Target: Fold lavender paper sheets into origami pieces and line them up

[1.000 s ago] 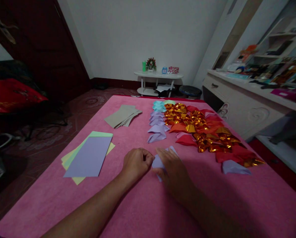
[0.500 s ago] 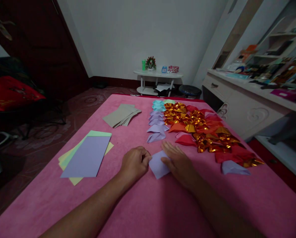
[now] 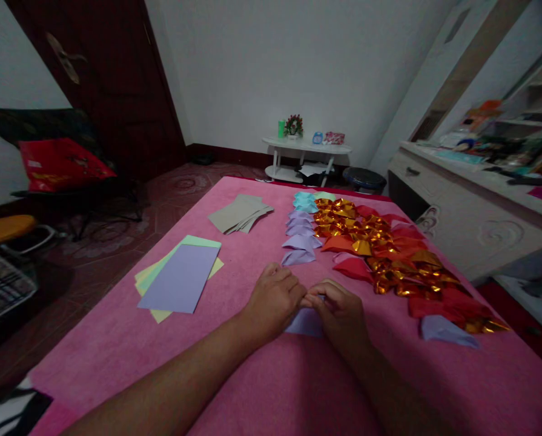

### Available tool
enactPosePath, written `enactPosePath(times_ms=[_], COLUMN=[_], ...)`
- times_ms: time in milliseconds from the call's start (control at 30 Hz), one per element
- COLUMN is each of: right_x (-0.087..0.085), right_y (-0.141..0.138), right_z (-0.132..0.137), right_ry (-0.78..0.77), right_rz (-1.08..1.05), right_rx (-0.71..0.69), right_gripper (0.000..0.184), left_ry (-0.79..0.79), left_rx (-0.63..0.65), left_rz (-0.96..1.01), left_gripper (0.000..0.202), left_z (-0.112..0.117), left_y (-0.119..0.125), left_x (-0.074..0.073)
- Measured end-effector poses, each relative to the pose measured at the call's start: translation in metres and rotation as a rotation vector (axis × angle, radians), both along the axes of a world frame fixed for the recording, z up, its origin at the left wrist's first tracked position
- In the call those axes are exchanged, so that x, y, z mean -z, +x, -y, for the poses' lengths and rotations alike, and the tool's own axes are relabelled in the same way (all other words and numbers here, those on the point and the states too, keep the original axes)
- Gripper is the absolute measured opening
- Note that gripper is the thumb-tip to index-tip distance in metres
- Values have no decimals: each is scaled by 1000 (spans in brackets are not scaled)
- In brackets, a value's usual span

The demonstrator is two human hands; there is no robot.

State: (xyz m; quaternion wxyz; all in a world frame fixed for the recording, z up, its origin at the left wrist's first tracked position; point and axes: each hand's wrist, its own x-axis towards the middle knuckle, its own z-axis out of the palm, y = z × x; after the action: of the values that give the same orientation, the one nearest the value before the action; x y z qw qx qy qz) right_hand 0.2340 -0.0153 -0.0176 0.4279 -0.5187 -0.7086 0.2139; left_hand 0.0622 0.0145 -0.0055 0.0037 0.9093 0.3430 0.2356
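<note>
A small folded piece of lavender paper [image 3: 305,323] lies on the pink table cover [image 3: 247,387], partly hidden beneath my hands. My left hand [image 3: 275,301] is closed over its left side, knuckles up. Thumb and forefinger of my right hand [image 3: 341,312] pinch the paper's upper edge, close against the left fingertips. Just beyond are folded lavender paper pieces [image 3: 299,249] in a column. To their right spread several rows of shiny gold [image 3: 380,233] and red folded pieces [image 3: 353,266].
Lavender, green and yellow sheets [image 3: 177,281] lie fanned on the left, with a stack of grey-brown sheets [image 3: 240,214] behind them. One folded lavender piece [image 3: 447,331] sits at the right. A white side table [image 3: 307,144], a dark stool [image 3: 364,180] and a dresser [image 3: 475,200] stand beyond.
My right hand has gone from lying flat on the paper to pinching its upper edge. My left hand has moved over the paper, meeting the right. The view has turned left.
</note>
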Motion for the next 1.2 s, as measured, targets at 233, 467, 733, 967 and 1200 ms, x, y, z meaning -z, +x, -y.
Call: enactPosePath(times_ms=[233, 467, 733, 967, 1200], right_x=[-3, 4, -2, 1, -1], right_y=[6, 30, 6, 17, 25], right_z=[0, -9, -1, -1, 4], right_ry=[44, 52, -77, -58, 155], right_rz=[58, -46, -40, 74, 65], right_rx=[44, 264, 132, 101, 260], right_gripper=[20, 13, 20, 31, 26], left_ry=[101, -84, -567, -491, -491], left_rx=[65, -226, 46, -19, -299], left_rz=[61, 369, 556, 514, 798], left_gripper=[27, 35, 22, 28, 31], left_z=[-9, -26, -13, -15, -27], left_y=[-14, -44, -22, -23, -35], left_x=[4, 4, 8, 6, 13])
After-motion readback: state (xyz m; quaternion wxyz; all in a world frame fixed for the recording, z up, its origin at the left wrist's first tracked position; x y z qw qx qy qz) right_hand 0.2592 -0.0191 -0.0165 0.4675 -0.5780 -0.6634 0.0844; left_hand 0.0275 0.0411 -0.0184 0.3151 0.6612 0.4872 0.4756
